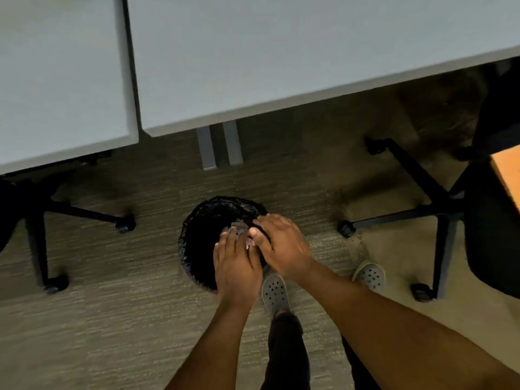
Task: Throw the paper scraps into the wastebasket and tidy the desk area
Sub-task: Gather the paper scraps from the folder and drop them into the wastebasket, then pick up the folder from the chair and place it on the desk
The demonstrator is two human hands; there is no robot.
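Your two hands meet directly above the wastebasket point(209, 237), a round bin lined with a crinkled black bag, standing on the carpet point(112, 319) just near of the white desks point(281, 66) and just far of your shoes point(275, 291). Your left hand point(236, 266) reaches in from the near side, fingers extended and held close together; your right hand point(284, 243) comes in from the right, its fingers curved over the left fingertips.

Between the two sets of fingertips you can see a small pale patch, apparently the paper scraps point(242, 231); it is blurred, and its shape and long axis cannot be made out. Whether either hand truly grips the scraps, or merely brushes them off, cannot be told.

The relation that matters is vertical: the scraps lie straight over the bin's mouth, slightly toward its right rim. Both hands are equally close to them. By this reading, parting the fingers should be enough to drop them in, though pieces near the right rim could miss.

Black chair bases point(422, 192) stand left and right of the bin, well apart from it.
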